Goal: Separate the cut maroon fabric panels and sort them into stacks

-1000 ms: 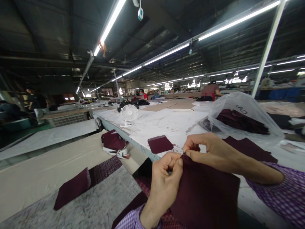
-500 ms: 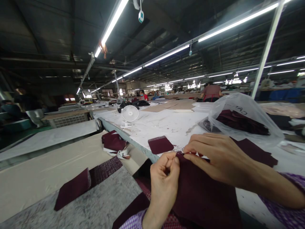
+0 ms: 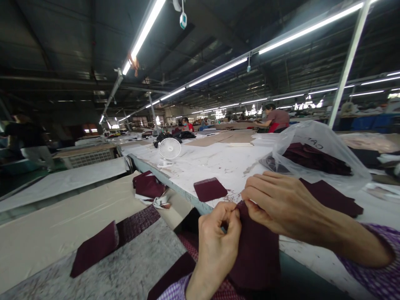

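A dark maroon fabric piece (image 3: 258, 254) hangs from both hands at the table's near edge. My left hand (image 3: 218, 246) pinches its top edge between thumb and fingers. Close beside it on the right, my right hand (image 3: 275, 202) grips the same edge, fingers bent over it. The fingertips almost meet, and the part of the cloth between them is mostly hidden. Just beyond the hands, a smaller maroon fabric piece (image 3: 210, 189) lies flat on the white-covered table (image 3: 215, 156). More maroon cloth (image 3: 331, 198) lies behind my right wrist.
A clear plastic bag (image 3: 321, 154) of dark cloth stands at the right. A small white fan (image 3: 169, 148) is on the table's left side. Maroon pieces (image 3: 95, 248) lie on the grey surface at left, with a tied bundle (image 3: 150, 185) farther back. Several people work in the background.
The hanging fabric has swung narrower, baring more of the table edge at its right. My left hand has shifted slightly right. A person in the background has turned with an arm extended.
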